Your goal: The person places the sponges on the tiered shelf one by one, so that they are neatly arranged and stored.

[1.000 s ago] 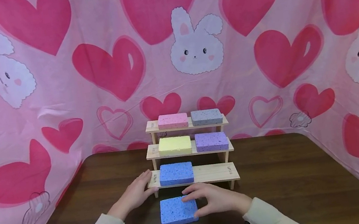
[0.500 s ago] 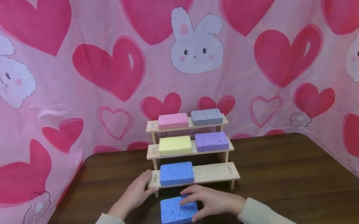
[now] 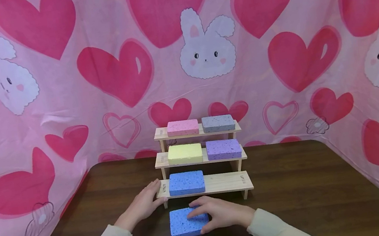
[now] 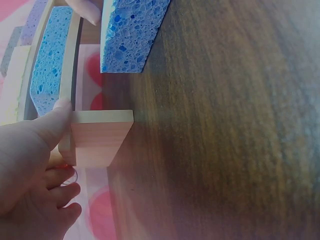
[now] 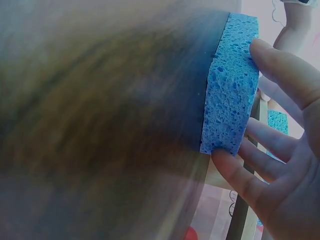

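Observation:
A blue sponge [image 3: 182, 224] lies flat on the table in front of a three-tier wooden rack [image 3: 219, 182]. My right hand [image 3: 222, 213] is spread loosely over that sponge's right end. In the right wrist view, the thumb tip overlaps the edge of the loose sponge [image 5: 230, 90], and one fingertip is right at its far end. My left hand [image 3: 142, 205] holds the left end of the rack's bottom shelf, thumb along the front edge and fingers curled beyond it. A second blue sponge [image 3: 186, 182] sits on that shelf, toward its left.
A yellow sponge [image 3: 184, 153] and a purple sponge [image 3: 223, 149] sit on the middle shelf. Pink [image 3: 182, 127] and grey [image 3: 218, 123] sponges are on the top shelf. A pink heart-print cloth [image 3: 167, 75] hangs around the dark wooden table [image 3: 298, 183].
My right hand has slid a little left over the loose blue sponge, which has hardly moved. The left hand has stayed on the rack.

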A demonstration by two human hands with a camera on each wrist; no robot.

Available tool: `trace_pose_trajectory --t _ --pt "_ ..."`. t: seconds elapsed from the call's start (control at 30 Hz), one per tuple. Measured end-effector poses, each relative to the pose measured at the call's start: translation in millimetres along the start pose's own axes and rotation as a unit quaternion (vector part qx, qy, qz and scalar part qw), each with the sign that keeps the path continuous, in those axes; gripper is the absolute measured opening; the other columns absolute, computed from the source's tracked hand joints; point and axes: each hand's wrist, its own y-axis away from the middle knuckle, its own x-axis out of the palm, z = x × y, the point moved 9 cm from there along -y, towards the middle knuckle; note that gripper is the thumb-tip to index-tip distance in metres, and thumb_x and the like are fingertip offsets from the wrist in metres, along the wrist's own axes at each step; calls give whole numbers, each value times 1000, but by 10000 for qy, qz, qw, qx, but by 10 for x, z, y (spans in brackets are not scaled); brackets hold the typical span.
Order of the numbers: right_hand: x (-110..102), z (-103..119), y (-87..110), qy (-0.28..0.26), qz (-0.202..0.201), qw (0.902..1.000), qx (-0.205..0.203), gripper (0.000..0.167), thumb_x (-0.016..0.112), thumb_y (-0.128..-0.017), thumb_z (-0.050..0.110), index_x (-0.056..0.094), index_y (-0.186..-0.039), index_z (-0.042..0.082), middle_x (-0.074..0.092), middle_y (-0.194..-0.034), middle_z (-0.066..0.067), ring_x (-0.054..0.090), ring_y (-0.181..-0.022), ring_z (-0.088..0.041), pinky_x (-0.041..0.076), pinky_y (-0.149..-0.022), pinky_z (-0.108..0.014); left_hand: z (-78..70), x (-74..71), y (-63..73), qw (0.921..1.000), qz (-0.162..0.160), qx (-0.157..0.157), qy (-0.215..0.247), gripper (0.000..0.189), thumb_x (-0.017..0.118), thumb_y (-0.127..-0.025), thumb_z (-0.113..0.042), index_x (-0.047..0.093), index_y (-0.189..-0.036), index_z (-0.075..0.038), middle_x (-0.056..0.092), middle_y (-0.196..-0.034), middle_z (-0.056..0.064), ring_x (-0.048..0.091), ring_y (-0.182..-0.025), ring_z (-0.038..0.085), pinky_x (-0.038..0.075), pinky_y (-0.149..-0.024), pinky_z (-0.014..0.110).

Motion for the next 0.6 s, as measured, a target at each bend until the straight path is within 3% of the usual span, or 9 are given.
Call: trace_pose_trajectory --t 0.6 --pt "46 -29 -20 93 219 9996 170 44 70 -82 32 61 -123 20 46 -134 -9 43 -122 -19 38 -98 -32 22 15 -2 10000 -9 -55 70 68 66 -85 -29 37 -139 0 33 -143 19 28 -131 38 28 -101 54"
